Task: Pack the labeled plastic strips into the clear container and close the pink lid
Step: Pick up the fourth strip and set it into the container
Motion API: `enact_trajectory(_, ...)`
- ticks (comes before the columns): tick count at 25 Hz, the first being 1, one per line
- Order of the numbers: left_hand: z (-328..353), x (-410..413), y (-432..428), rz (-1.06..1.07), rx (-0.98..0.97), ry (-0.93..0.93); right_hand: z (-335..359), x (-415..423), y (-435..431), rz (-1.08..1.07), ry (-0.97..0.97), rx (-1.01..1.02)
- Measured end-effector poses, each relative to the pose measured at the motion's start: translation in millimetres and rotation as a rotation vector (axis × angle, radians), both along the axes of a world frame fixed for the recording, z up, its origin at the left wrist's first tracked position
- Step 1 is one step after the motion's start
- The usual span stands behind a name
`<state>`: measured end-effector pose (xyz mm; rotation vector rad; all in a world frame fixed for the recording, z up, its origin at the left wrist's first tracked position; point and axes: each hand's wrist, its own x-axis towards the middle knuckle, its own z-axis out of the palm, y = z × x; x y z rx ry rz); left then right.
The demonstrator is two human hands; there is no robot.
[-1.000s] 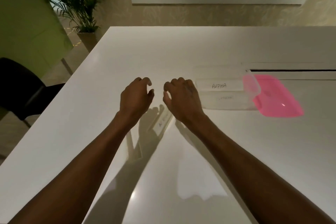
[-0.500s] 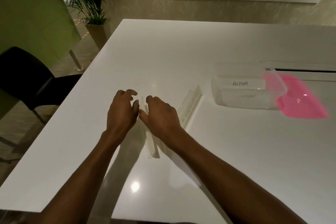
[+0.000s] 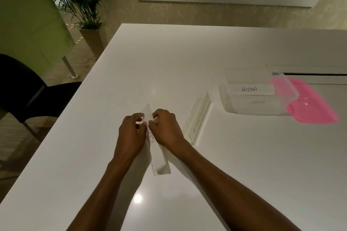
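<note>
While two strips remain outside the box, one is being gripped.
Nearest, a strip [image 3: 156, 154] is pinched at its far end by the left hand [image 3: 131, 135] and right hand [image 3: 166, 129]; it looks light, stiff and slick, best held by its long edges. A second strip [image 3: 197, 120] lies beyond, then the box [image 3: 257, 97] and lid [image 3: 311, 107].

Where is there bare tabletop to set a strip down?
Free: the far table beyond the hands, and the near right, below the container and lid. Crowded: between the right hand, loose strip and container.
</note>
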<state>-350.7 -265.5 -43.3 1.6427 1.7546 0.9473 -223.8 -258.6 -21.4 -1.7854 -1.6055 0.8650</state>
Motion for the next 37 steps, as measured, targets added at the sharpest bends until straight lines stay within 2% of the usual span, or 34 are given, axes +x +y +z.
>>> enact_trajectory(5,23,-9,4,0.028,0.051,-0.19,10,14,-6,-0.094,0.377,-0.003)
enact_trajectory(11,51,-7,-2,-0.051,-0.046,-0.332,35,25,-18,-0.123,0.815,-0.028)
enact_trajectory(14,62,-4,-11,-0.154,-0.109,-0.42,45,34,-23,-0.193,0.934,0.023)
enact_trajectory(17,68,-4,-18,-0.16,-0.025,-0.527,50,44,-28,-0.271,1.083,0.06)
enact_trajectory(20,69,4,-20,-0.139,0.015,-0.725,56,52,-34,-0.348,1.269,0.108)
enact_trajectory(22,69,16,-21,-0.144,0.037,-0.753,59,53,-39,-0.392,1.342,0.153)
enact_trajectory(26,65,42,-22,-0.085,0.184,-0.641,59,53,-51,-0.458,1.392,0.23)
enact_trajectory(29,66,55,-19,-0.024,0.273,-0.625,60,63,-59,-0.435,1.318,0.289)
enact_trajectory(33,73,70,-11,-0.04,0.28,-0.686,57,99,-65,-0.535,1.095,0.43)
enact_trajectory(35,76,81,-8,-0.068,0.265,-0.686,54,131,-63,-0.592,1.086,0.492)
enact_trajectory(37,79,96,-5,-0.117,0.231,-0.682,53,168,-60,-0.507,1.102,0.491)
